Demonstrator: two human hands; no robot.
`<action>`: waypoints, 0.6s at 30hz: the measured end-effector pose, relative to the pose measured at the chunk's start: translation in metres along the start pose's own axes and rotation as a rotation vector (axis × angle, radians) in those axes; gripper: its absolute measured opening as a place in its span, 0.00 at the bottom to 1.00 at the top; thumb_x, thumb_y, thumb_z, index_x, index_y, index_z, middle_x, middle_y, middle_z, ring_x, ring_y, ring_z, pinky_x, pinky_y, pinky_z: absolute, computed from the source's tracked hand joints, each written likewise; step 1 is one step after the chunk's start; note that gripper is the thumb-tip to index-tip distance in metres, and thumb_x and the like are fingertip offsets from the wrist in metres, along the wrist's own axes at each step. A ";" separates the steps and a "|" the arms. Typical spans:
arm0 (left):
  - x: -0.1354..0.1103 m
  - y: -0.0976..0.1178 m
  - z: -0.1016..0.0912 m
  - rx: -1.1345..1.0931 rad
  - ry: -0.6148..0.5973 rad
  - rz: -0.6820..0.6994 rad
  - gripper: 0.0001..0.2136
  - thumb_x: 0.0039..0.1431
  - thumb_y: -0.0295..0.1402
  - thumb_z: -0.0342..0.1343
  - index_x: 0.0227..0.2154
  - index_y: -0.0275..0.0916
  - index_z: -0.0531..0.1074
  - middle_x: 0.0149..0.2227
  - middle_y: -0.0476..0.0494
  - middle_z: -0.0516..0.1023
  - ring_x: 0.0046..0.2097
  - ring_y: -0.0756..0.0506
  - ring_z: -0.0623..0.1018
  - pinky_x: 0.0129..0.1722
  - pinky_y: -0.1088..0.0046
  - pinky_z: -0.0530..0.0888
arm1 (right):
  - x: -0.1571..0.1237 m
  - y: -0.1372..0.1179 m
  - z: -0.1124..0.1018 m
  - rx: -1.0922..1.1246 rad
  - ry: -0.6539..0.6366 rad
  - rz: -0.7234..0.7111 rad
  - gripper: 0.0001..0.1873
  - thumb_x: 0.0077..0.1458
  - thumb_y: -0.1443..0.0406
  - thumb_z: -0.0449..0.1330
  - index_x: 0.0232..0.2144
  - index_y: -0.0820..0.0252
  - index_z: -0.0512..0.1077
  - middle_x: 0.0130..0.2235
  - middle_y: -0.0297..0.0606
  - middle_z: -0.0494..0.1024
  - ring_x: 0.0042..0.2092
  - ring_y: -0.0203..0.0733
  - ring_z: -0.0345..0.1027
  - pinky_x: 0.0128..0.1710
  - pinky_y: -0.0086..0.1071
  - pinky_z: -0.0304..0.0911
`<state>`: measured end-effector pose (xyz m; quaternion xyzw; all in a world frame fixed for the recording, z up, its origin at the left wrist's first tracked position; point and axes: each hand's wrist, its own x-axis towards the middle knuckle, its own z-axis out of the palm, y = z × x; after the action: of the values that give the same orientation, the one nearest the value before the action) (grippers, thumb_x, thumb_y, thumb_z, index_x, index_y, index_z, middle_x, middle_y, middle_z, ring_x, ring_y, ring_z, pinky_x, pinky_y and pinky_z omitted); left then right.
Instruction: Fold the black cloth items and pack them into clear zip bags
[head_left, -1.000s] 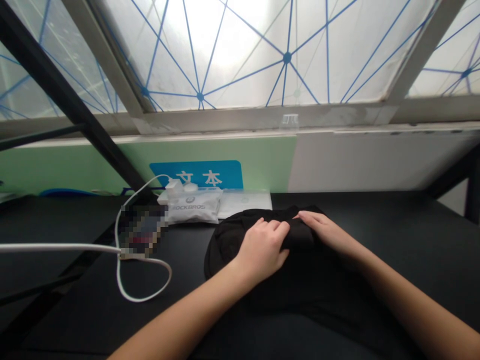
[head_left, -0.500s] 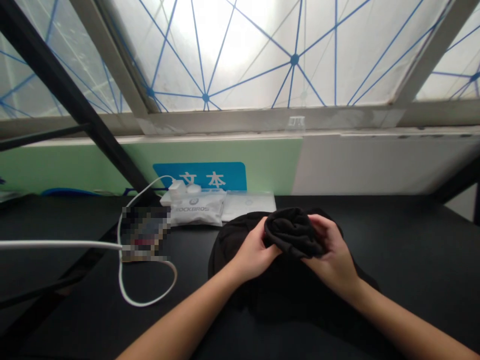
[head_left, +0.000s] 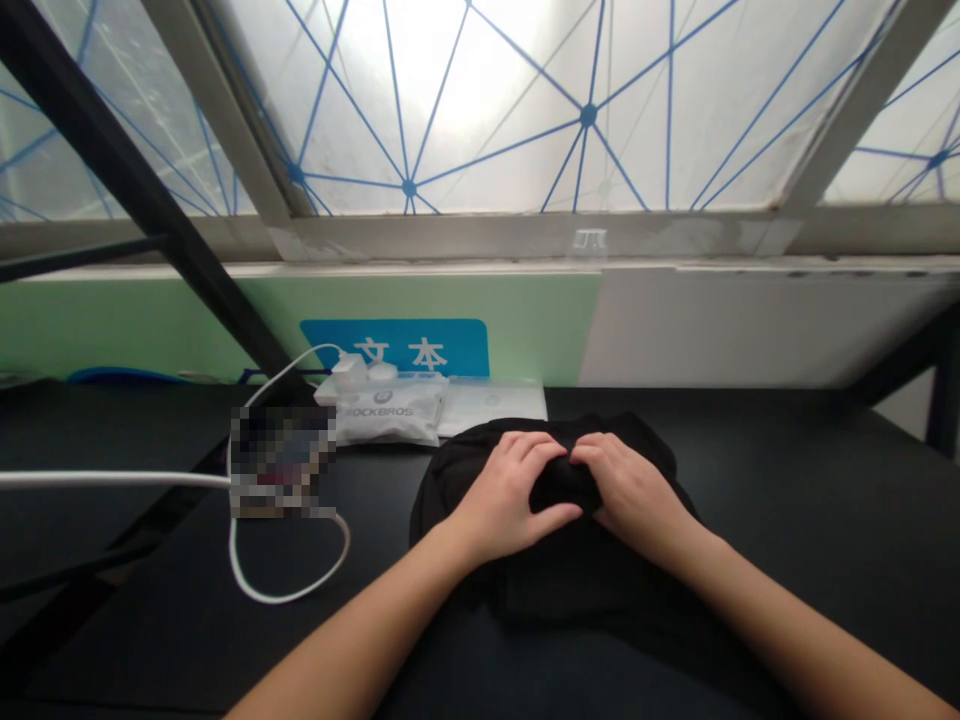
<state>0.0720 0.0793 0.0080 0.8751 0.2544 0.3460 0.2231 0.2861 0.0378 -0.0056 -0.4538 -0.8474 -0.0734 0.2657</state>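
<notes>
A black cloth garment [head_left: 457, 500] lies bunched on the dark table in front of me, with a rolled-up fold [head_left: 559, 487] at its top middle. My left hand [head_left: 510, 488] rests on the left side of that fold, its fingers curved over it. My right hand [head_left: 630, 490] presses on the fold from the right, and the fingertips of both hands nearly meet above it. The garment's exact shape is hidden by the folds and my hands.
Left of the garment lie a blurred phone [head_left: 283, 462] and a white charging cable [head_left: 247, 560]. Behind it are a white ROCKBROS pouch [head_left: 386, 415] and a pale flat packet [head_left: 491, 407]. A black metal strut [head_left: 150, 190] crosses the far left, before a window.
My hands have moved from holding the bunched fold up between them to pressing it down onto the garment. The fold now lies lower and flatter, with my fingers on top.
</notes>
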 end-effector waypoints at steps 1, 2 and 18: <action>0.000 0.001 0.003 0.027 -0.017 -0.011 0.24 0.54 0.37 0.69 0.52 0.42 0.70 0.55 0.39 0.74 0.58 0.38 0.70 0.60 0.54 0.70 | 0.000 0.001 -0.002 0.016 -0.012 0.023 0.22 0.49 0.76 0.59 0.47 0.58 0.66 0.45 0.47 0.74 0.44 0.53 0.69 0.44 0.46 0.70; 0.000 0.001 0.005 0.038 -0.015 -0.029 0.23 0.54 0.37 0.70 0.51 0.42 0.71 0.54 0.39 0.74 0.58 0.38 0.70 0.60 0.54 0.70 | 0.001 0.002 -0.004 0.029 -0.033 0.046 0.22 0.50 0.74 0.62 0.48 0.58 0.66 0.45 0.47 0.74 0.44 0.54 0.69 0.44 0.47 0.70; 0.004 -0.002 0.014 0.127 -0.034 -0.006 0.11 0.55 0.21 0.61 0.38 0.41 0.74 0.58 0.44 0.76 0.57 0.39 0.70 0.57 0.56 0.74 | 0.001 0.010 -0.021 -0.026 -0.206 -0.056 0.06 0.60 0.73 0.58 0.36 0.57 0.68 0.39 0.42 0.73 0.39 0.48 0.64 0.38 0.41 0.65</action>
<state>0.0845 0.0800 -0.0005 0.8925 0.2745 0.3135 0.1726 0.3014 0.0365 0.0112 -0.4386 -0.8815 -0.0446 0.1690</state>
